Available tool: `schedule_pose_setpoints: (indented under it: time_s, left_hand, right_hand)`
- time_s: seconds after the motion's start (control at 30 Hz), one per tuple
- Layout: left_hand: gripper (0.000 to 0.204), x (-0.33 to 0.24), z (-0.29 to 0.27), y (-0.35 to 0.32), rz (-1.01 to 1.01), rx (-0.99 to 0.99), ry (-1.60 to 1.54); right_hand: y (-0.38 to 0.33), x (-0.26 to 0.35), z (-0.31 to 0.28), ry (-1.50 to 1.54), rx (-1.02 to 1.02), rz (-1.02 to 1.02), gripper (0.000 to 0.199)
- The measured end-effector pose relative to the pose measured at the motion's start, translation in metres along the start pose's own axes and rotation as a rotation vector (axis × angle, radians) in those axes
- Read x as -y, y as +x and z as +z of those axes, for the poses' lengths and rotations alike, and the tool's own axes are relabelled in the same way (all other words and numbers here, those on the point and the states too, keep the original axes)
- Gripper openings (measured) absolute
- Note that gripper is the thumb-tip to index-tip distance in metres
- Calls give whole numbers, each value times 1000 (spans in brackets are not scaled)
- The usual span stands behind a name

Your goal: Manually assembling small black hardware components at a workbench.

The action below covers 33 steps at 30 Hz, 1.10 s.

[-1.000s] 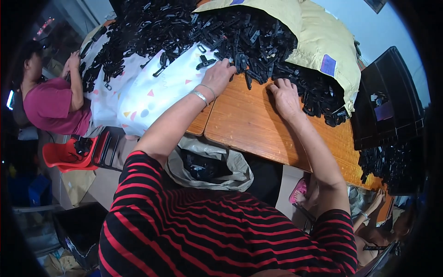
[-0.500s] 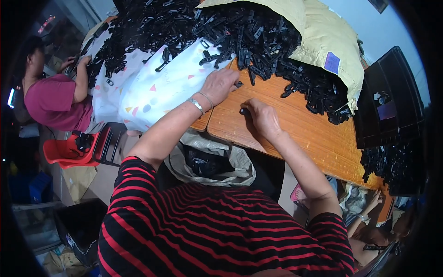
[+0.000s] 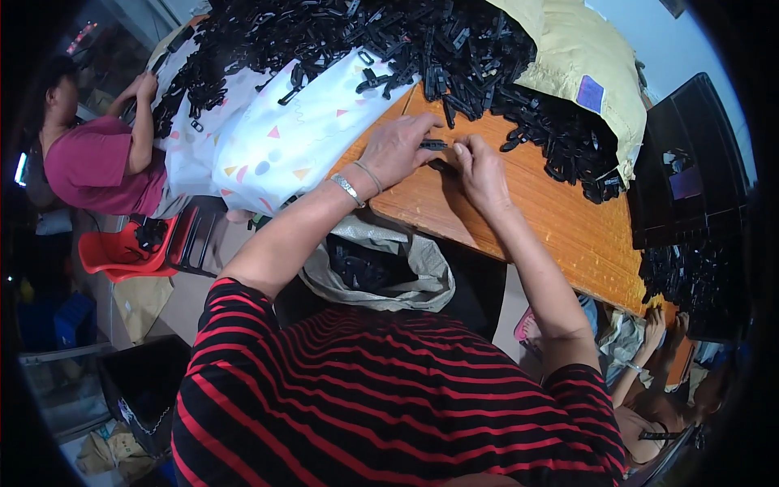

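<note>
My left hand point(image 3: 398, 150) is over the wooden table, its fingers closed on a slim black plastic part point(image 3: 434, 144) that sticks out to the right. Close beside it, my right hand point(image 3: 487, 174) is pinched, thumb and forefinger by the part's right end. A small dark piece point(image 3: 441, 165) shows between the hands, below the part, and seems to be in my right fingers; its shape is mostly hidden. Beyond my hands a large heap of similar black plastic parts point(image 3: 389, 36) spreads over the table's far side.
A tan sack point(image 3: 621, 105) lies open at the far right of the wooden table point(image 3: 560, 235). White patterned sheeting point(image 3: 284, 150) covers the left side. Below the edge hangs a pale woven bag point(image 3: 434, 280). A person in maroon point(image 3: 93, 166) works at left, near a red chair point(image 3: 122, 252).
My hands have come together, the left moving right and the right moving up and away from me. The black part now shows between them. The person at left has raised their hands.
</note>
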<state>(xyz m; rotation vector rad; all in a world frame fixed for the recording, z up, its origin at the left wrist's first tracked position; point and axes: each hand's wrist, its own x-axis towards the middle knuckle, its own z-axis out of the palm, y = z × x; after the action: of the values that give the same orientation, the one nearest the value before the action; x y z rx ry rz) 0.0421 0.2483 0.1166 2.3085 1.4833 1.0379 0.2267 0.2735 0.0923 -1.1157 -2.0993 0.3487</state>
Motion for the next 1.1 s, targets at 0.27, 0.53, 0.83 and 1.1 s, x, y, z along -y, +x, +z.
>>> schedule_pose_setpoints:
  time_s: [0.27, 0.53, 0.83, 1.1]
  left_hand:
    - [37, -4, 10, 4, 17, -6, -143]
    - [19, 9, 22, -4, -517, 131, -692]
    - [18, 10, 30, -5, -491, 69, -476]
    - [18, 13, 31, -3, -549, 130, -356]
  right_hand:
    - [0, -2, -14, 820, 198, 498, 9]
    - [-14, -3, -14, 867, 259, 701, 11]
    - [-9, -3, -12, 800, 278, 758, 12]
    - [-4, -1, -12, 638, 344, 781, 16]
